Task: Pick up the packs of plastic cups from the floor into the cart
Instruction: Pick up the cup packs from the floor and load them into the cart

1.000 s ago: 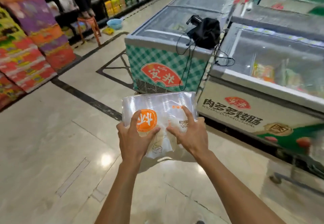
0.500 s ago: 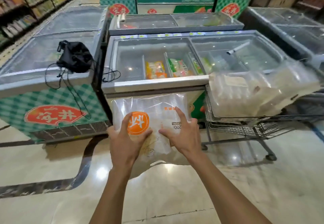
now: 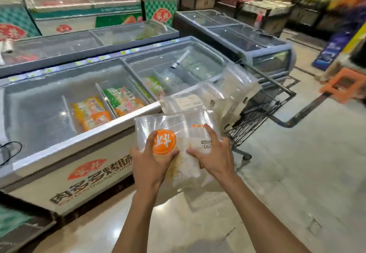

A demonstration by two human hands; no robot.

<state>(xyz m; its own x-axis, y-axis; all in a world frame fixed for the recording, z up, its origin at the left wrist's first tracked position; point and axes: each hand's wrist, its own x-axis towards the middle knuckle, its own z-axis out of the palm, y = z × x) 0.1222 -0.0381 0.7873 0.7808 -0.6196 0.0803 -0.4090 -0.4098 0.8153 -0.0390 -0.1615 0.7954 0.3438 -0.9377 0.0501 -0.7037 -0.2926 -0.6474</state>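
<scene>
A clear pack of plastic cups (image 3: 178, 125) with a round orange label is held up in front of me by both hands. My left hand (image 3: 150, 159) grips its lower left edge, thumb on the orange label. My right hand (image 3: 213, 153) grips its lower right side. Just beyond the pack stands a black wire cart (image 3: 255, 118), its basket holding several clear cup packs (image 3: 223, 94) piled above the rim. The held pack hangs in the air near the cart's front left corner, partly hiding it.
A long glass-topped chest freezer (image 3: 65, 153) with food packs stands left of the cart. More freezers (image 3: 247, 42) lie behind and to the right. An orange stool (image 3: 342, 84) sits on the floor at the right. Shiny tiled floor (image 3: 287, 173) spreads around me.
My view has swung right, bringing the cart closer to centre. The pack, still in both hands, is now nearer the cart's front corner.
</scene>
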